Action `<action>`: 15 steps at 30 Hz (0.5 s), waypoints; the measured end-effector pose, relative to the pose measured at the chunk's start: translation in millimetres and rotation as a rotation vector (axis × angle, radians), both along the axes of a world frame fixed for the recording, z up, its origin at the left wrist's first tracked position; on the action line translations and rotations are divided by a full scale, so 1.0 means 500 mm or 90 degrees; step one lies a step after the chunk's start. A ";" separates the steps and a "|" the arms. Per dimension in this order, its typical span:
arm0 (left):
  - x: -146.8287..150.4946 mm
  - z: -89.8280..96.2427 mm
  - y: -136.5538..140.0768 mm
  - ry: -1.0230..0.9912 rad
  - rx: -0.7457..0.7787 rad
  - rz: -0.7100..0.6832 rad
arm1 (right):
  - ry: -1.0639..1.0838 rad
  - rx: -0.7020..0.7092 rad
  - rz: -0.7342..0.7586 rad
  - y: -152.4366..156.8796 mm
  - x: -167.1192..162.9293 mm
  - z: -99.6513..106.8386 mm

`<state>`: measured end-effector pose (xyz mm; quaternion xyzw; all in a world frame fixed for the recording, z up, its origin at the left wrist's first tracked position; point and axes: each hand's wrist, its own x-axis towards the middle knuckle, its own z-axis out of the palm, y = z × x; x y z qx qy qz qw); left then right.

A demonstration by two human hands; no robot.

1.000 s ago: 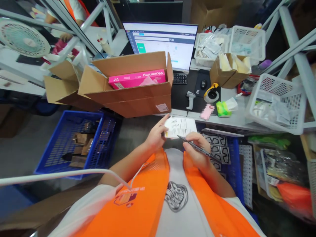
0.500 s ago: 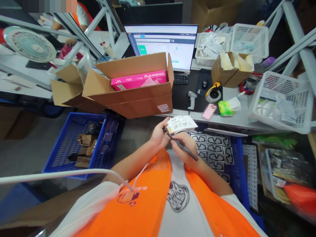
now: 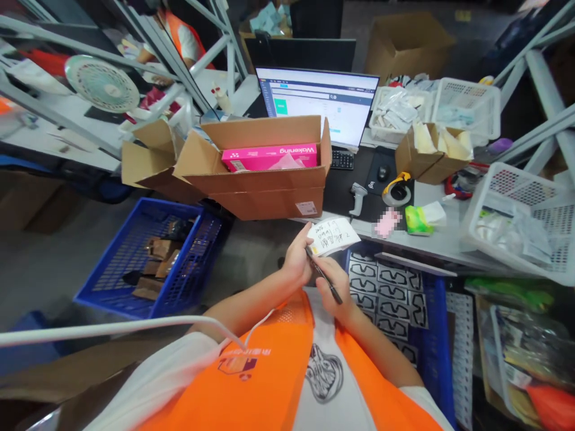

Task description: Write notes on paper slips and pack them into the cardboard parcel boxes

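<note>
My left hand (image 3: 299,257) is closed on the left edge of a small white notepad (image 3: 335,235) with handwriting in black on its top sheet. In my right hand (image 3: 335,287) is a black marker pen (image 3: 330,281), held slantwise. The pen's upper end, by my left fingers, lies just below the pad; I cannot tell whether it is capped. Beyond the pad, an open cardboard box (image 3: 265,200) on the desk holds a pink box (image 3: 269,157) lettered "Wakening".
On the desk are a monitor (image 3: 314,102), a barcode scanner (image 3: 357,199), a tape roll (image 3: 397,193), a tissue pack (image 3: 417,220) and a white basket (image 3: 480,197). Blue crates (image 3: 135,299) stand low on both sides. A co-worker in an orange vest (image 3: 177,33) is at the far left.
The view has shifted, so the desk items appear lower and mostly further right. My right hand and the pen have drawn down and left, away from the pad's lower edge.
</note>
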<state>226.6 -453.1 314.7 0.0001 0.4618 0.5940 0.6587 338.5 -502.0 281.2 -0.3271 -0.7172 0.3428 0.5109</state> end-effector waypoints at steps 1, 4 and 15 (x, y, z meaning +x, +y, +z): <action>-0.002 0.002 -0.002 -0.004 -0.006 0.026 | -0.004 -0.012 -0.024 -0.004 -0.004 -0.005; -0.012 0.018 -0.013 0.005 -0.026 0.068 | -0.056 -0.022 -0.088 -0.010 -0.025 -0.022; -0.128 0.073 -0.045 0.080 0.041 0.260 | -0.044 0.073 0.115 0.044 -0.178 -0.032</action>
